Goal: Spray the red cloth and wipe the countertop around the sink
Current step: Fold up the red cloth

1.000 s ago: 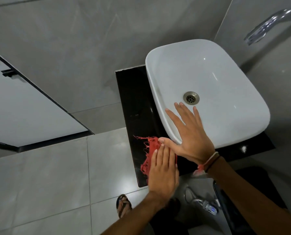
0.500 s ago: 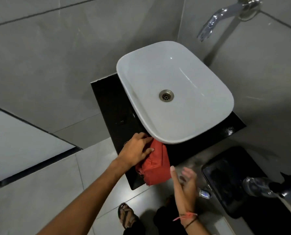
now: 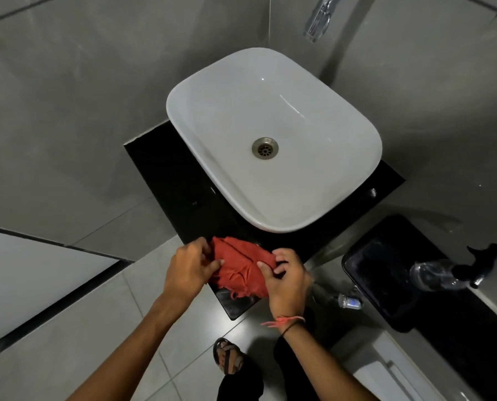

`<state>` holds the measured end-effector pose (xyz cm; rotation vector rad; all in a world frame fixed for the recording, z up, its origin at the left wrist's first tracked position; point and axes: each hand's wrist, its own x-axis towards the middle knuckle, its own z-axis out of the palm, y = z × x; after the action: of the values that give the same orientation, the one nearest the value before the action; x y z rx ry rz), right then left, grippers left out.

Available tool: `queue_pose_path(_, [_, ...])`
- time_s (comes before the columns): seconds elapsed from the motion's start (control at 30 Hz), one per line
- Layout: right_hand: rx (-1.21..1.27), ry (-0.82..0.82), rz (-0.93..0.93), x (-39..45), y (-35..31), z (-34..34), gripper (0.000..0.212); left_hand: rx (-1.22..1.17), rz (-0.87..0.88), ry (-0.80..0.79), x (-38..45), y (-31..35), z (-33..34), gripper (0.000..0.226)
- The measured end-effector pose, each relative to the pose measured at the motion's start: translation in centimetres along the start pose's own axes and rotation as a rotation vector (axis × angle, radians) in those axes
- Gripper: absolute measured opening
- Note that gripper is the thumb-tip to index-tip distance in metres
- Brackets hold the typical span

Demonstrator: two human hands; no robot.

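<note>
Both hands now close on the red cloth (image 3: pixel 240 269) at the near corner of the black counter (image 3: pixel 166 180), where half a second ago only the left hand (image 3: pixel 188 272) held it and the right hand (image 3: pixel 285 280) hung free below the edge. The left grip pinches the cloth's left side between thumb and fingers; the right grip is curled around its right side. The cloth is bunched between them, loose threads trailing over the counter's front, just in front of the white sink (image 3: pixel 273 134). This looks like refolding or regathering rather than wiping, so the pass around the sink is probably paused. The spray bottle (image 3: pixel 449 273) lies well off to the right, untouched.
</note>
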<state>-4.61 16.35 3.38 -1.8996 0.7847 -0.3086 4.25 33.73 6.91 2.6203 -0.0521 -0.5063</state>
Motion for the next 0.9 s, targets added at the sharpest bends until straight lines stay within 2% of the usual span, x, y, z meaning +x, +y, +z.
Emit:
queue_pose_path(0.1, [-0.135,-0.029,-0.126,-1.1,0.5,0.2,0.035,-0.155,-0.109,0.042,-3.0,-1.1,0.9,0.031])
queue_pose_path(0.2, [-0.083,-0.02,-0.086,-2.4,1.7,-0.7,0.04,-0.254,-0.157,0.081,-5.6,-1.2,2.5,0.031])
queue_pose_path(0.3, [0.033,0.001,0.162,-3.4,3.2,-1.6,0.043,-0.314,-0.172,0.086,-7.7,-0.7,4.0,0.032])
queue_pose_path(0.4, [0.278,-0.143,0.521,-4.1,4.2,-2.2,0.015,-0.392,-0.196,0.057,-9.0,0.8,5.4,0.029])
queue_pose_path(0.47, [0.329,-0.15,0.545,-4.1,4.8,-3.3,0.01,-0.429,-0.219,-0.012,-9.4,2.5,6.4,0.027])
queue_pose_path(0.53, [0.404,-0.086,0.538,-3.7,5.3,-4.9,0.017,-0.483,-0.207,-0.079,-9.5,4.5,7.4,0.028])
queue_pose_path(0.67, [0.685,0.134,0.633,-1.1,6.4,-9.6,0.035,-0.632,-0.066,-0.121,-8.6,10.0,10.2,0.028])
queue_pose_path(0.7, [0.765,0.191,0.668,-0.3,6.8,-10.6,0.034,-0.67,-0.052,-0.142,-8.1,11.3,10.9,0.028])
queue_pose_path(0.77, [0.904,0.258,0.721,1.4,7.3,-13.3,0.018,-0.75,-0.032,-0.202,-7.2,14.5,13.0,0.032])
queue_pose_path(0.87, [1.025,0.335,0.75,3.7,8.7,-15.9,0.03,-0.869,-0.063,-0.313,-5.1,17.8,16.3,0.038])
queue_pose_path(0.9, [1.029,0.388,0.745,4.5,9.5,-16.9,0.026,-0.873,-0.067,-0.356,-4.3,19.1,17.8,0.039])
